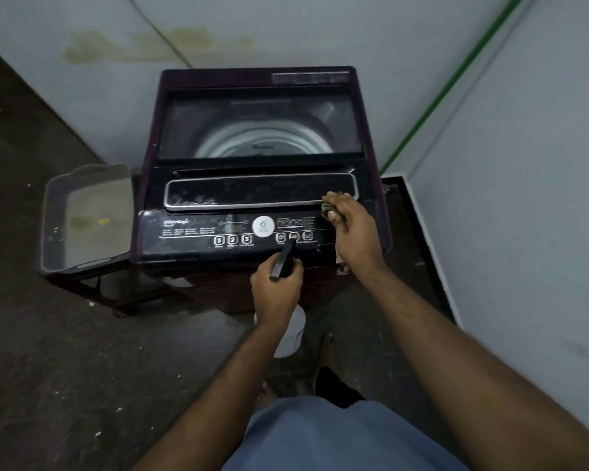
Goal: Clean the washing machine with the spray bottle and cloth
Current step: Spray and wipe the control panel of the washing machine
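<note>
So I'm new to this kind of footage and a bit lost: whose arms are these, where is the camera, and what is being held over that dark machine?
The camera is worn on a person's head and looks down, so the two arms reaching in from the bottom are that person's own. In front stands a top-loading washing machine with a see-through lid; the drum shows beneath it. The left hand has its grip round a spray bottle, the black nozzle aimed at the control panel, the pale bottle body hanging below the hand. The right hand holds a crumpled cloth at the right end of the panel strip. A grey tray sits on a stand to the machine's left.
</note>
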`<state>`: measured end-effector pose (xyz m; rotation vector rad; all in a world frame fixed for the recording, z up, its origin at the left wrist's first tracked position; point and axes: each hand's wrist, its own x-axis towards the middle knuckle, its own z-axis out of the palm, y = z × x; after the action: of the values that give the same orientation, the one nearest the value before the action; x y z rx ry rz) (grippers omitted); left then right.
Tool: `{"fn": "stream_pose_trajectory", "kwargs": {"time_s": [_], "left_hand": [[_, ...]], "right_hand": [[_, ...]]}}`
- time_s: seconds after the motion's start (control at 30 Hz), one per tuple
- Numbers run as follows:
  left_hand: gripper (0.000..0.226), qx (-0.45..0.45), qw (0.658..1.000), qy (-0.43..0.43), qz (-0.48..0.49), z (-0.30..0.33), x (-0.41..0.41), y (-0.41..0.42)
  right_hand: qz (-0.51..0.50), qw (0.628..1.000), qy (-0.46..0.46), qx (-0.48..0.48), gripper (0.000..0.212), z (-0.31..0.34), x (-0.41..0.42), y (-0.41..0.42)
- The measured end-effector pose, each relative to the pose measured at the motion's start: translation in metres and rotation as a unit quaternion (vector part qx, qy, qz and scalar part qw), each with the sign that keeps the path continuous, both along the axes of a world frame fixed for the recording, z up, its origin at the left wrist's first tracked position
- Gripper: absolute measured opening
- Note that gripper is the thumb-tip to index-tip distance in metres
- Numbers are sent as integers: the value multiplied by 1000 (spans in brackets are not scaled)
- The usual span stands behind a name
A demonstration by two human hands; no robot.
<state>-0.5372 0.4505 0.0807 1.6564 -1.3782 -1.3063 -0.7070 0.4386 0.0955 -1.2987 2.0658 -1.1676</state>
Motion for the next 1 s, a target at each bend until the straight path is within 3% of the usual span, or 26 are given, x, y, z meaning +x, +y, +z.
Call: {"fn": "stream_pose_trajectory", "kwargs": {"time_s": [0.3,0.43,0.57,0.77,1.0], "left_hand": [[14,-14,998,16,-51,-6,-44,0],[23,-23,1000,9,-12,-10,-43,-7],[17,-70,997,1,11,-16,-23,-14],[32,-68,995,-12,76,-23,17,-20],[31,-88,988,-31,120,-14,64,-24]], "right_hand": [[58,991,108,47,32,-22,-55,16],[98,970,221,-3,30,-42,-49,15],[167,947,271,-45,30,-52,-11,-3],[21,975,220,-19,33,-50,56,-33],[26,983,184,-8,35,-49,132,-66]]}}
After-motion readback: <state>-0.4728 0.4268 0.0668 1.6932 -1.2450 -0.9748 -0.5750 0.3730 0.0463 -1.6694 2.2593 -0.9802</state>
